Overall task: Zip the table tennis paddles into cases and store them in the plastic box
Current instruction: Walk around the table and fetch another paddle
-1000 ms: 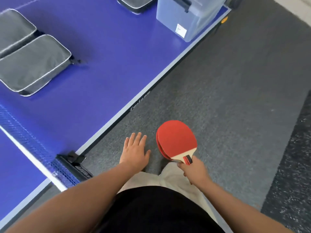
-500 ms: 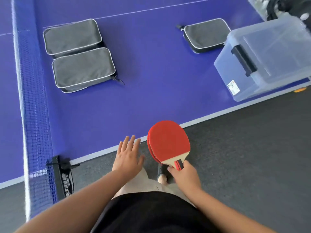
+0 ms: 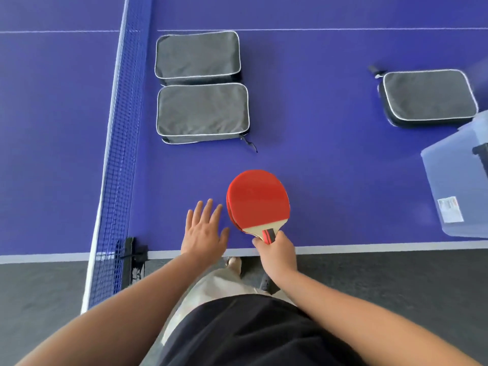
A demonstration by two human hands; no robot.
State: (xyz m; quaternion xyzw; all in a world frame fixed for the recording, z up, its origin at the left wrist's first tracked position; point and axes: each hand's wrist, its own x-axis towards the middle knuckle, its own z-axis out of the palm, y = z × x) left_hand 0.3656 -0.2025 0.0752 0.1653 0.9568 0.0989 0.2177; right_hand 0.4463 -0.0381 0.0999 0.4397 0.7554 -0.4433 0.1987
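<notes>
Red-rubbered paddles (image 3: 258, 200) — stacked, it seems — are gripped by the handle in the right hand (image 3: 277, 253) over the counter's (image 3: 330, 167) near edge; the nearest case (image 3: 202, 112) lies ahead-left, nearer the spread, empty left hand (image 3: 204, 233) — long axis parallel to that edge.

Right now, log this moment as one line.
right hand: grips red paddles | left hand: open, empty | cases: closed | plastic box: waiting

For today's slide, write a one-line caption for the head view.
Right hand grips stacked red paddles above the blue table; left hand open, grey cases ahead.
</notes>
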